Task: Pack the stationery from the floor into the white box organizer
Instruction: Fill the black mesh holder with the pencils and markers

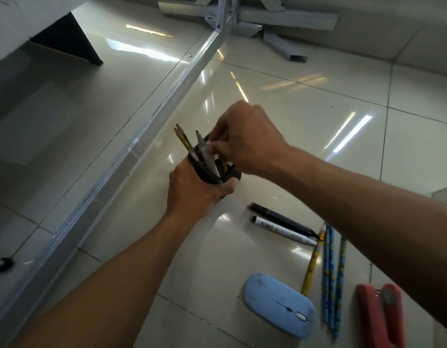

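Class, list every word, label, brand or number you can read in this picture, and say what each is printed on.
No text here can be read.
On the white marker with a black cap, lying on the floor: dark print on the barrel, too blurred to read.
On the blue patterned pencils and the yellow patterned pencil: pattern only, no letters discernible.
On the grey felt pen in the black mesh pen cup: no marking shows.

Readable text: none.
White marker [284, 231]: dark print on the barrel, perhaps a brand, too blurred to read.
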A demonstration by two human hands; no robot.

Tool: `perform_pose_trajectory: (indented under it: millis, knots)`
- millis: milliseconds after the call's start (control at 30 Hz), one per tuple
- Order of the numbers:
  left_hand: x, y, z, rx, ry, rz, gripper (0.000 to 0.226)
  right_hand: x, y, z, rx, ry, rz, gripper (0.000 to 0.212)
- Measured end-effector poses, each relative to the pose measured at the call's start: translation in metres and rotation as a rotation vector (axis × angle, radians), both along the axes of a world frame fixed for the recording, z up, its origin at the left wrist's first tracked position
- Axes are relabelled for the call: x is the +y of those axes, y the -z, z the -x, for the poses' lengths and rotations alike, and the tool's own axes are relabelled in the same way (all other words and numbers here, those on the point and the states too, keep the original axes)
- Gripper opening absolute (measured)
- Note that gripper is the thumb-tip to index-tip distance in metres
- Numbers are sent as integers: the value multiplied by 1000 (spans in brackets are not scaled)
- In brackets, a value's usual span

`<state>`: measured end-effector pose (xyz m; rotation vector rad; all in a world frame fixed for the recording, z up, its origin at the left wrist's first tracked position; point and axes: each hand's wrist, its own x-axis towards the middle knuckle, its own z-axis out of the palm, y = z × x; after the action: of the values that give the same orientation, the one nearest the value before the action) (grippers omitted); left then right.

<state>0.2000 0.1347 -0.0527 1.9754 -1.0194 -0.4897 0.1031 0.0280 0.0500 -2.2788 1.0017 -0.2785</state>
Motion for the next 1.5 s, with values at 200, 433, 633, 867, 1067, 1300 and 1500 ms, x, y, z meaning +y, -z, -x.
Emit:
perform_pose_trajectory:
  millis: [200, 433, 633, 867, 1067, 1300, 1500]
  knots:
    - [0, -2, 4, 15, -38, -9, 58, -32, -30, 65, -120, 173, -114, 14]
    - [0, -5, 3, -85, -64, -64, 64, -25, 5, 155, 532, 309, -598, 28]
    - [1, 5, -2, -111, -26, -43, 73, -1, 29, 207, 708, 368, -691, 38]
    - [-1, 3, -2, -91, -11, -25, 63, 16, 45, 212, 626, 473, -735, 43]
    - [2, 3, 0, -110, -24, -12, 58, 13, 50, 212, 557, 527, -810, 33]
    - [7, -8, 6, -26, 27, -5, 44, 7, 42, 212, 536, 555, -854, 22]
    - [6, -8, 4, -15, 49, -13, 43, 13, 34, 201, 541, 508, -813, 24]
